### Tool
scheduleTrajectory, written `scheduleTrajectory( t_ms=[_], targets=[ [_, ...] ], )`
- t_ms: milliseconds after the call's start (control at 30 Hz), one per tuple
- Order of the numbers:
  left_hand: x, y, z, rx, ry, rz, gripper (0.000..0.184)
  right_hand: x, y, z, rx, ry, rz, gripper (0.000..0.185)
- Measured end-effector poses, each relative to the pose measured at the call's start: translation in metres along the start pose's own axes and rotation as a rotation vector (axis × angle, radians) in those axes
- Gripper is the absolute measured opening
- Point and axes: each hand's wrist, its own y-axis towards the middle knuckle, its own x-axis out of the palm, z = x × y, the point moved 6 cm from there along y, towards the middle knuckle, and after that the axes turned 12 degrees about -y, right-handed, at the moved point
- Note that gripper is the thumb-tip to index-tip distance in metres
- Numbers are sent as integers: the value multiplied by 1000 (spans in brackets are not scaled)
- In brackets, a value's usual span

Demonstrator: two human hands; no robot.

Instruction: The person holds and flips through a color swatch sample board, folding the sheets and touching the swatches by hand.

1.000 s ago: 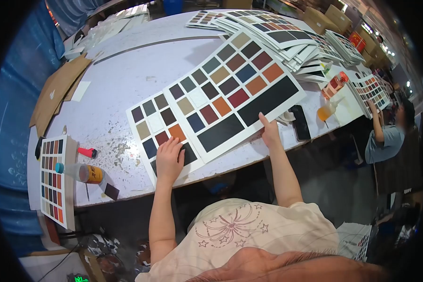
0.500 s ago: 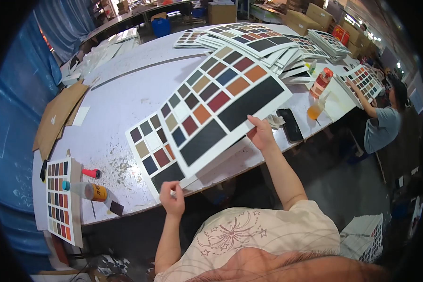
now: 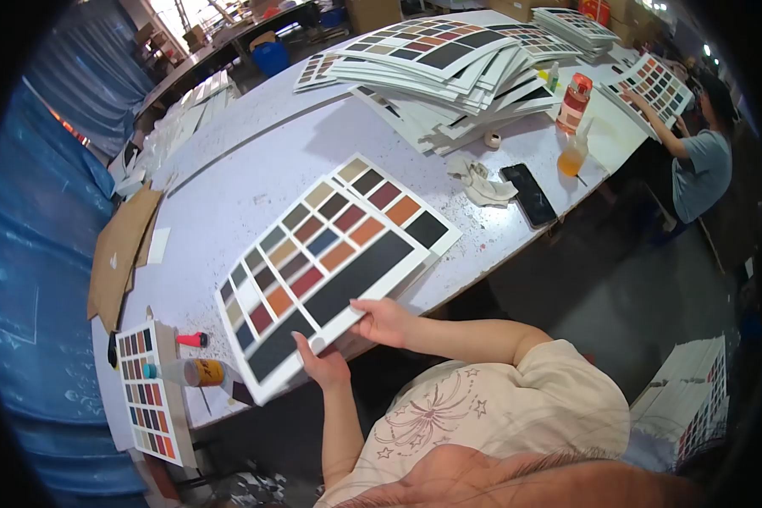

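Observation:
A colour swatch card [image 3: 326, 313] with rows of brown, orange, grey and red squares and large black panels is held over the near table edge. My left hand [image 3: 325, 362] grips its near edge, thumb on top. Close by on the same edge, my right hand [image 3: 383, 323] pinches it, fingers partly hidden beneath. Another swatch card [image 3: 438, 241] lies on the table, partly covered by the held one and sticking out to the right.
A tall stack of swatch cards [image 3: 461, 85] stands at the back. At right are a phone [image 3: 527, 195], crumpled cloth [image 3: 483, 184], red bottle [image 3: 574, 103] and amber bottle [image 3: 571, 159]. At left lie a yellow-labelled bottle [image 3: 203, 372] and more cards [image 3: 148, 394]. A co-worker [image 3: 698, 161] handles cards.
The held card has come down and left, now lying flatter over the other card. My right hand has moved down and left along with it, nearer my left hand. The view has shifted.

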Motion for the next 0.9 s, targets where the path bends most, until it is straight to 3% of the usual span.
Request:
scheduleTrajectory(
  t_ms=[167, 267, 367, 500, 533, 633, 700, 800, 900],
  targets=[
    [-22, 3, -7, -9, 90, 41, 30, -16, 2, 10, 66, 28, 62, 32],
    [-24, 4, -3, -28, 157, 78, 27, -3, -12, 14, 215, -81, 41, 35],
    [-28, 6, 0, -90, 190, 108, 26, 9, -34, 26, 464, -360, -160, 39],
    [-37, 9, 0, -118, 80, 191, 23, 23, -54, 5, 425, -880, -261, 37],
    [-39, 11, 1, -138, 29, 172, 22, 28, -50, -7, 307, -1037, -256, 35],
    [-46, 11, 3, -136, 8, 206, 21, 45, -36, -57, -419, -1828, -260, 35],
    [-41, 4, 3, -102, 80, 278, 24, 49, -27, -83, -819, -2180, -164, 45],
    [-25, -5, 3, -31, 152, 286, 29, 37, -14, -105, -979, -2565, 108, 55],
    [-27, -2, 6, -18, 239, 239, 30, -3, 1, -137, -740, -2607, 498, 62]
  ],
)
